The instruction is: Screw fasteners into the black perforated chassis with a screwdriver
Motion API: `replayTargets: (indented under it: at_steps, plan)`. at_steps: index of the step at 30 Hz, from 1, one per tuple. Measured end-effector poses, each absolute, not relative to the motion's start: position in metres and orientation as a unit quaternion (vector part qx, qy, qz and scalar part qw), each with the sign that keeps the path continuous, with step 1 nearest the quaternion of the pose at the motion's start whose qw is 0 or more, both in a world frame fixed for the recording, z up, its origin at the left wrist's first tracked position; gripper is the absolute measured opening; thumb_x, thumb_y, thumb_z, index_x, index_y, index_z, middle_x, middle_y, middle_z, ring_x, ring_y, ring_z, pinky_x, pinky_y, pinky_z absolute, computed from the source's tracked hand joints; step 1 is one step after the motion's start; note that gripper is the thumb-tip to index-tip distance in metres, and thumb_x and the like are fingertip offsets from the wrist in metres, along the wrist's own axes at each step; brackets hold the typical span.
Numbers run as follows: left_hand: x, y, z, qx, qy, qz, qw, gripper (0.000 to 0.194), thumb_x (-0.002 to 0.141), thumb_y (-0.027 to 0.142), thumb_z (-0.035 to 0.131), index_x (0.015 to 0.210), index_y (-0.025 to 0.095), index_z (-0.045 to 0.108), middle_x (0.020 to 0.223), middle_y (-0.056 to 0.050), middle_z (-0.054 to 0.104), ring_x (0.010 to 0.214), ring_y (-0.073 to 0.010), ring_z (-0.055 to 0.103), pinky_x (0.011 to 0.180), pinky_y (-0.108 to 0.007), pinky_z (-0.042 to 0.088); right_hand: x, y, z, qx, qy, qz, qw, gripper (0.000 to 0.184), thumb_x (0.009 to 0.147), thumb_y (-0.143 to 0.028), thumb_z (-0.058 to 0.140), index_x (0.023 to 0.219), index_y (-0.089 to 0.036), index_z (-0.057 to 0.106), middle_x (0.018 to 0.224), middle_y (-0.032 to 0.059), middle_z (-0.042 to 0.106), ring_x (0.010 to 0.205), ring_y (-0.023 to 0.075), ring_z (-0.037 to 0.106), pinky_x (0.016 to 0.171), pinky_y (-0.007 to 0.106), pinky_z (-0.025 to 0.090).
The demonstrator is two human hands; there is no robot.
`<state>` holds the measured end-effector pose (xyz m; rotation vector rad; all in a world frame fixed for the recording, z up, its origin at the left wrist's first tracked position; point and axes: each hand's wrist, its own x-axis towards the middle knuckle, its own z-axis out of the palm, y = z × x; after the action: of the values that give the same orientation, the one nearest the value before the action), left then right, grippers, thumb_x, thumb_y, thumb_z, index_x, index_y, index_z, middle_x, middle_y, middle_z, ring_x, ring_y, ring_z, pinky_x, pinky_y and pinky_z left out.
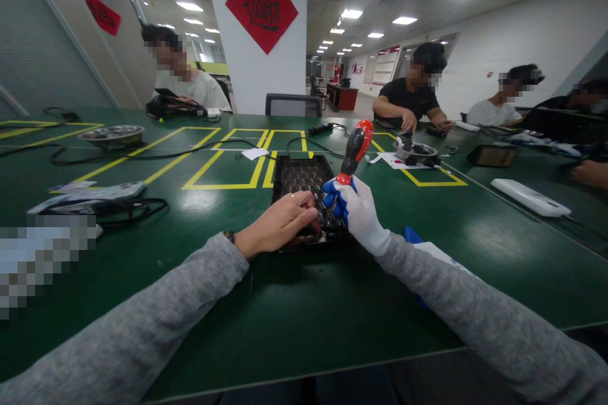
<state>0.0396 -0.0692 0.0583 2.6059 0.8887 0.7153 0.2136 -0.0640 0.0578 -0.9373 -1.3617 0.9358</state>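
My right hand (360, 210), in a white glove with blue on the fingers, grips a screwdriver (355, 150) with a red and black handle. The handle leans up and right, and its thin shaft points down into an open black plastic case (304, 172). The case has a patterned inner face and lies on the green table in front of me. Bare except for a ring, my left hand (282, 218) reaches into the near part of the case from the left. Its fingers are bent together near the shaft; what they pinch is hidden.
A blue and white glove (439, 253) lies beneath my right forearm. Black cables (128, 205) and a metal bowl (111, 136) are at left; another bowl (415, 150) with parts stands at right. A white power strip (529, 197) lies further right. Several people sit across the table.
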Motion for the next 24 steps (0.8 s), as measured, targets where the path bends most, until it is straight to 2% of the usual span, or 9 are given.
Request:
replayTargets:
  at_steps: [9, 15, 20, 24]
  plan:
    - [0.0393, -0.0700, 0.0586, 0.905, 0.309, 0.251, 0.148, 0.049, 0.096, 0.036, 0.022, 0.091, 0.018, 0.068, 0.088, -0.004, 0.049, 0.083, -0.0168, 0.048, 0.082, -0.029, 0.037, 0.2130, -0.0681, 0.0614, -0.393, -0.577, 0.404, 0.592, 0.017, 0.080, -0.030, 0.047, 0.077, -0.016, 0.057, 0.056, -0.0024, 0.051, 0.046, 0.0076, 0.043, 0.042, 0.019, 0.033]
    - [0.0404, -0.0672, 0.0540, 0.883, 0.323, 0.297, 0.169, 0.045, 0.096, 0.035, 0.023, 0.091, 0.016, 0.063, 0.089, -0.005, 0.052, 0.083, -0.0162, 0.051, 0.079, -0.028, 0.040, 0.2148, -0.0658, 0.0563, -0.389, -0.605, 0.372, 0.587, 0.024, 0.082, -0.036, 0.048, 0.083, -0.016, 0.060, 0.062, -0.0012, 0.055, 0.050, 0.0081, 0.047, 0.045, 0.019, 0.038]
    - [0.0427, -0.0632, 0.0517, 0.880, 0.318, 0.303, 0.179, 0.025, 0.088, 0.036, 0.048, 0.083, 0.015, 0.060, 0.083, -0.003, 0.058, 0.077, -0.0152, 0.053, 0.073, -0.026, 0.041, 0.2149, -0.0645, 0.0555, -0.385, -0.617, 0.372, 0.577, 0.034, 0.083, -0.046, 0.048, 0.089, -0.015, 0.060, 0.067, 0.0007, 0.060, 0.051, 0.0097, 0.052, 0.047, 0.021, 0.043]
    - [0.0463, -0.0604, 0.0530, 0.852, 0.333, 0.309, 0.260, 0.020, 0.080, 0.034, 0.061, 0.078, 0.014, 0.062, 0.076, -0.001, 0.062, 0.071, -0.0133, 0.056, 0.068, -0.024, 0.043, 0.2141, -0.0642, 0.0583, -0.372, -0.614, 0.377, 0.585, 0.033, 0.079, -0.047, 0.054, 0.089, -0.016, 0.057, 0.067, -0.0004, 0.060, 0.052, 0.0093, 0.053, 0.046, 0.019, 0.043]
